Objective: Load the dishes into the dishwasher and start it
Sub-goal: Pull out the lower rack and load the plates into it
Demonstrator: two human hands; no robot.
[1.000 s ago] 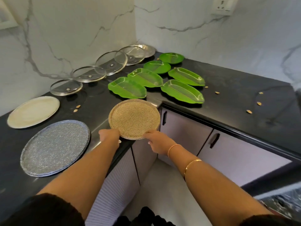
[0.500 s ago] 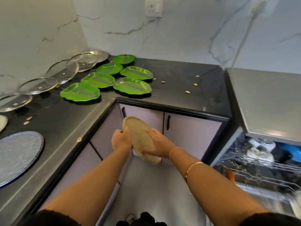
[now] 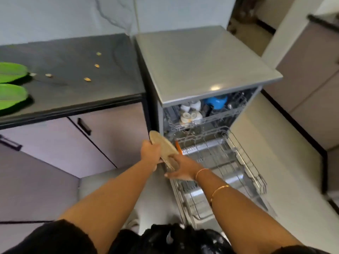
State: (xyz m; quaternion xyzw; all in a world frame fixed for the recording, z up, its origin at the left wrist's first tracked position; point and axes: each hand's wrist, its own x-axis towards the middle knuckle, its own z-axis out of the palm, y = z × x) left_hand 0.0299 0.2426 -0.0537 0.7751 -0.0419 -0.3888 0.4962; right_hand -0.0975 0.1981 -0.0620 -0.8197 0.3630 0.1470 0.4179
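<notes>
I have the speckled tan plate [image 3: 163, 143] in both hands, tipped on edge at the near left corner of the open dishwasher [image 3: 201, 65]. My left hand [image 3: 151, 153] curls round its left rim. My right hand [image 3: 183, 170] clasps the near rim, thumb on top and fingers beneath as far as I can tell, since blur smears them. Holding it edge-up makes sense, I judge, because it has to slot upright between the tines of the pulled-out lower rack [image 3: 229, 162], which lies just right of my hands and looks mostly bare. An orange thing [image 3: 178, 147] peeks out behind the plate; I can't tell what it is. Beyond, the upper rack [image 3: 220, 116] holds white cups [image 3: 190, 114] and something blue [image 3: 216, 102], half hidden inside the machine. Far left, green leaf-shaped plates [image 3: 11, 94] wait on the black countertop [image 3: 82, 92], cut off by the frame edge, with a few small yellowish scraps [image 3: 87, 79] scattered near them.
</notes>
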